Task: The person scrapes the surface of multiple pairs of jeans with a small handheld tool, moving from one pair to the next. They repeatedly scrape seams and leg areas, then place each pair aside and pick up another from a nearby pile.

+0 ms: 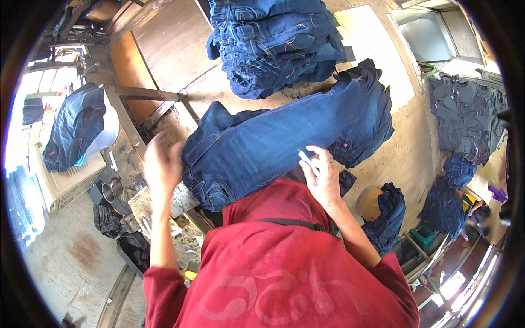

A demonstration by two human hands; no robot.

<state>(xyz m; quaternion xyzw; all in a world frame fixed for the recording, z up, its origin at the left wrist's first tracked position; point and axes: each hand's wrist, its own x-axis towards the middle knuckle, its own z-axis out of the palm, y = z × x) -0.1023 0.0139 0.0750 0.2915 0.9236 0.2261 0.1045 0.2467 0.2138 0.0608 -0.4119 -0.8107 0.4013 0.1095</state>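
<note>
A pair of blue jeans [273, 136] lies across the worktable in front of me, its waistband end at the left. My right hand [324, 177] is closed around a small, pale, narrow tool [304, 157], held over the near edge of the jeans; its exact kind is too small to make out. Beside the waistband end, my left hand [162, 164] is raised and smeared by motion, so its fingers cannot be read. A tall stack of folded blue jeans [279, 44] stands just beyond, at the far side of the table.
Another pair of jeans [76, 128] rests over a pale box-like unit [71, 177] at the left. Near it is a metal cup [112, 189]. Dark garments [465, 117] are piled at the far right, with more denim [443, 205] and a round stool [371, 203] nearer.
</note>
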